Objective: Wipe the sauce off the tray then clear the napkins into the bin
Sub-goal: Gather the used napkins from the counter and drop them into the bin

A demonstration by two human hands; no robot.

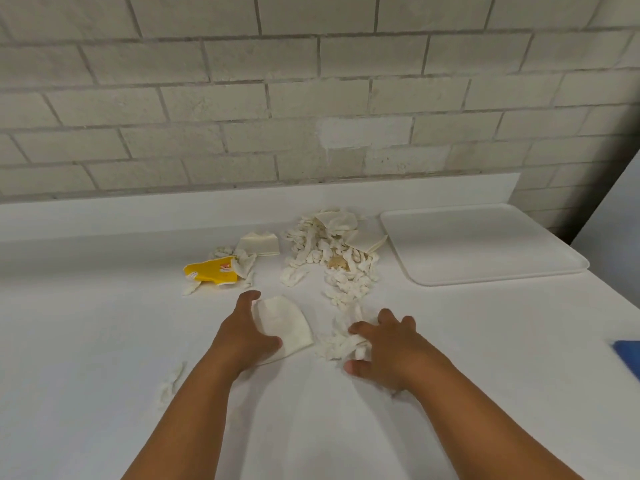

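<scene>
Head view. I note my left hand (247, 336) resting on a folded white napkin (284, 329): thumb on its near edge, fingers curved along its left side, so the hand clasps it against the white counter (104, 323). My right hand (384, 348) is curled over a clump of shredded napkin pieces (337, 344), index finger and thumb spread either side of the clump and closing on it; the palm hides part of that clump.

The tray (485, 268) is white, rectangular with rounded corners and a low raised rim, lying flat at the right near the brick wall (311, 98). I see no sauce on its visible surface. Between tray and hands lies a large heap of torn napkin strips (332, 251), twisted and crumpled, with a brownish stained patch (336, 263) in the middle. A folded napkin (259, 244) sits left of the heap, and beside it a yellow sauce packet (211, 271), flattened, with scraps around it. A further scrap (171, 382) lies near my left forearm. A blue object (628, 355) is cut off at the right edge; I cannot identify it.
</scene>
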